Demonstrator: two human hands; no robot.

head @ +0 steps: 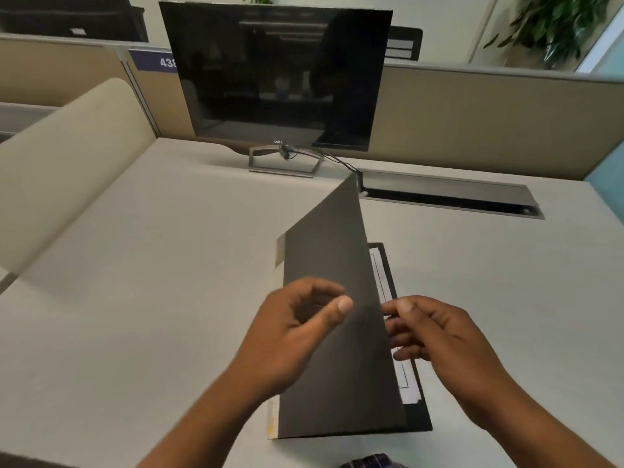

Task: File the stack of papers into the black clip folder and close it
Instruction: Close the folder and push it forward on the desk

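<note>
Two bare forearms reach up from the bottom edge of the view, and just between them at the very bottom sits a small blurred patch of dark checked fabric (371, 461), too unclear to identify. On the pale grey desk surface (152, 298) lies the black clip folder (337, 349), its matte black front cover standing tilted up at a steep angle, hinged along its left side, with the top corner pointing toward the back of the desk. A strip of the folder's back panel shows flat on the desk to the right of the raised cover, and on it lies the stack of white printed papers (385, 285), only a narrow band of them visible beside the cover's edge. The left hand (297, 329) is in front of the cover's outer face, fingers loosely curled and thumb extended toward the cover; whether it actually grips the cover cannot be told. The right hand (435, 336) is just to the right of the cover's free edge, fingers spread and relaxed over the papers, holding nothing visible. Behind the folder, a dark-screened flat monitor (280, 76) stands on a grey metal stand near the desk's back edge, and a long grey cable tray slot (449, 194) with its lid ajar runs to its right. Beige cubicle partitions (489, 116) enclose the desk.
</note>
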